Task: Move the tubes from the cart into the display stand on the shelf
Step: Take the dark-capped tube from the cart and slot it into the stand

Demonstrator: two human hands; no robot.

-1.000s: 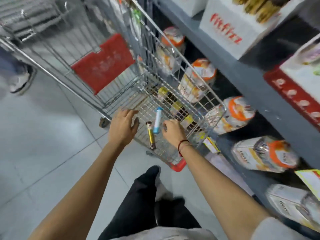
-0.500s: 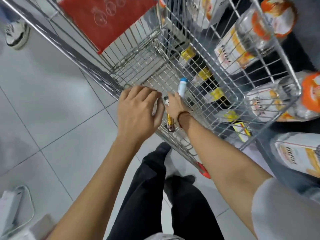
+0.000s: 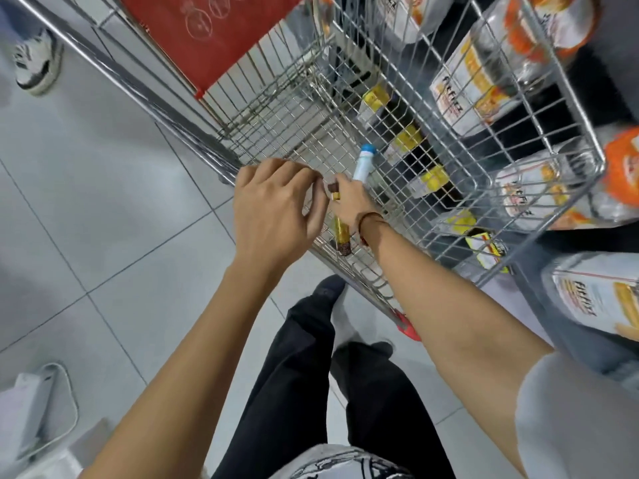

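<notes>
Two tubes lie on the wire floor of the shopping cart (image 3: 539, 108). The white tube with a blue cap (image 3: 363, 164) sticks out beyond the fingers of my right hand (image 3: 349, 205), which is closed around its lower end. A gold tube with brown ends (image 3: 340, 233) lies partly under that same hand and wrist. My left hand (image 3: 273, 209) hovers just left of the gold tube's upper end, fingers curled and apart, holding nothing. The display stand is out of view.
The cart's red child-seat flap (image 3: 214, 32) is at the top. Bagged snacks (image 3: 470, 84) fill the low shelf on the right, behind the cart's wire side. Yellow-labelled packs (image 3: 428, 178) show below the cart floor. Another person's sneaker (image 3: 36, 63) is on the tiled floor, top left.
My view has tilted down and closer to the cart. My left hand left the cart's rim and moved right toward the gold tube. My right hand closed on the white tube.
</notes>
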